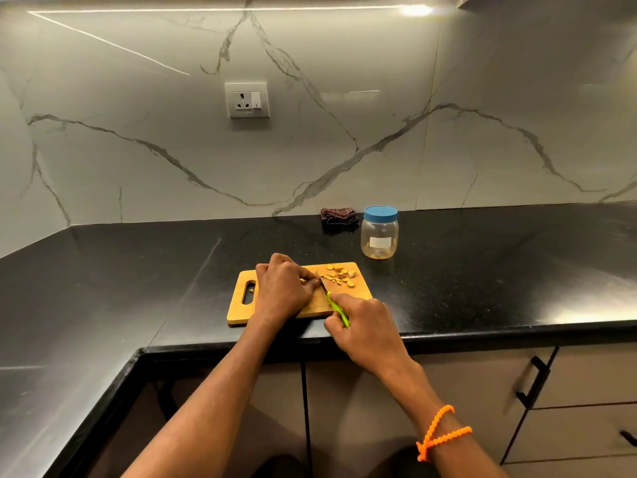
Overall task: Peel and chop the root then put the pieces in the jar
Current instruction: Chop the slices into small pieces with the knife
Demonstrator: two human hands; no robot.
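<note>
1. Root (303,280) lies on the wooden chopping board (358,298), mostly hidden under the left hand (282,288), whose curled fingers pin it down; only a yellowish end shows.
2. Right hand (362,322) grips the green-handled knife (332,301), its blade touching the board right beside the left fingertips. That closeness looks like the main risk: a slip on so short a stub could nick a finger.
3. Cut pieces (339,274) sit loose near the board's far right corner; a careless sweep could scatter them onto the black counter (482,277).
4. Jar (379,232) stands just beyond the board, blue lid on, with a few pieces at the bottom, otherwise empty. It needs opening before anything goes in.
</note>
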